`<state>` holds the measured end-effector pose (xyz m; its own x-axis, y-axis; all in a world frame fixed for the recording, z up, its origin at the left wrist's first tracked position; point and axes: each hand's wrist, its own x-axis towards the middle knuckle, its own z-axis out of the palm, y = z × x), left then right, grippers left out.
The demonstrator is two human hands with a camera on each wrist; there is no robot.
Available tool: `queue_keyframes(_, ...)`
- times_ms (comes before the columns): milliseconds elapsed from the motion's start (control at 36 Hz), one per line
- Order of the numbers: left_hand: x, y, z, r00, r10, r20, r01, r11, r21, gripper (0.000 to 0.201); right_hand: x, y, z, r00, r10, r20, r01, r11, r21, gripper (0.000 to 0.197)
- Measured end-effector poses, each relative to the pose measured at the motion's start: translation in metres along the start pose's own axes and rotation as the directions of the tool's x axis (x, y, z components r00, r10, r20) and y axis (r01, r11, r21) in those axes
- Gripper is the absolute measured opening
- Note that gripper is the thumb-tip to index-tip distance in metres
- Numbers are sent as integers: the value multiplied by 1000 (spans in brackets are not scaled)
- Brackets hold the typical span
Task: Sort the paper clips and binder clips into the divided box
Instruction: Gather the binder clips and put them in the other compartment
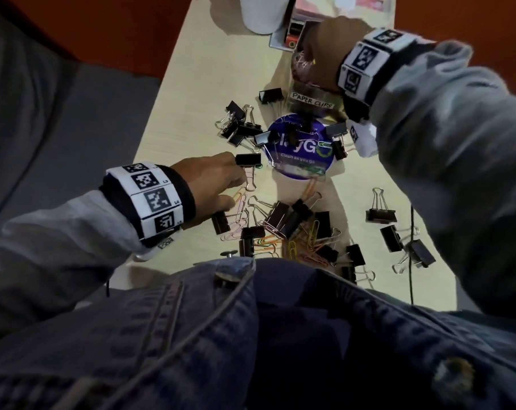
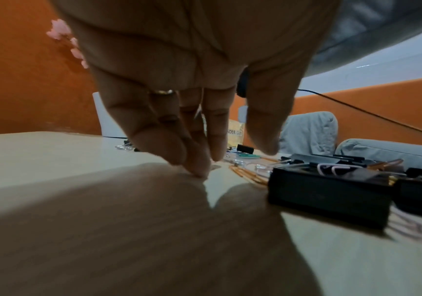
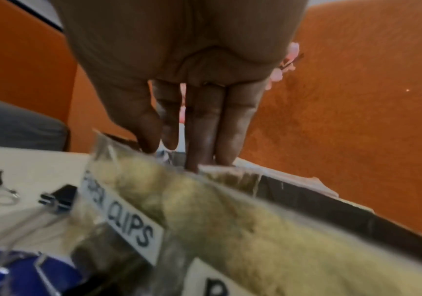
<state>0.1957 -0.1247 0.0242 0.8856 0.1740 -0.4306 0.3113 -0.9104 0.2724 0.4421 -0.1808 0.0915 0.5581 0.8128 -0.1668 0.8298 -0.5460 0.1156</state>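
Observation:
Black binder clips and coloured paper clips lie scattered over the pale table. My left hand reaches down beside a binder clip, and its straight fingertips touch the table next to orange paper clips; the thumb stands apart with nothing held. A large binder clip sits just right of it. My right hand hovers over the divided box labelled PAPER CLIPS. Its straight fingers dip behind the box's wall; I see nothing between them.
A round blue sticker lies mid-table with binder clips on it. A white object and a small stack of items stand at the far end. A black cable hangs on the right. The table's left edge runs close by.

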Motion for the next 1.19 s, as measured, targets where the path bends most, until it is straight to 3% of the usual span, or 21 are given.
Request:
queue_keyframes(139, -6, -4, 4, 999, -52, -10, 52, 999, 0, 56, -44, -6, 2, 992, -56, -116, 55, 998, -8, 24)
queue_keyframes(222, -2, 1, 5, 999, -45, 1, 45, 999, 16, 59, -90, -7, 20, 980, -184, 72, 183, 983, 29, 21)
queue_keyframes(306, 5, 12, 4, 1000, 0, 23, -2, 999, 52, 50, -124, -2, 51, 894, -337, 294, 329, 941, 80, 32)
queue_keyframes(361, 9, 20, 2, 999, 25, 44, -28, 996, 83, 46, -139, 2, 66, 859, -374, 349, 366, 926, 91, 41)
queue_keyframes(444, 9, 26, 3, 996, 85, 11, -85, 990, 113, 47, -152, 15, 78, 884, -318, 342, 316, 947, 63, 51)
queue_keyframes(528, 6, 31, 6, 982, 177, -60, -170, 980, 105, 61, -166, 23, 84, 910, -250, 330, 239, 968, 74, 62)
queue_keyframes(639, 8, 50, 11, 977, 214, 26, -214, 955, 206, 84, -188, 10, 85, 909, -232, 345, 214, 973, 88, 76)
queue_keyframes(833, 36, 79, 9, 986, 160, 48, -167, 957, 238, 61, -178, 2, 92, 949, -216, 231, 200, 975, 91, 49)
queue_keyframes(1083, 56, 63, -10, 987, 124, -101, -103, 977, 187, 59, -157, 13, 89, 982, -15, 190, -17, 987, 161, 51)
queue_keyframes(1194, 32, 63, -15, 988, 131, -82, -115, 978, 175, 65, -189, 8, 77, 986, -65, 150, 50, 994, 98, 50)
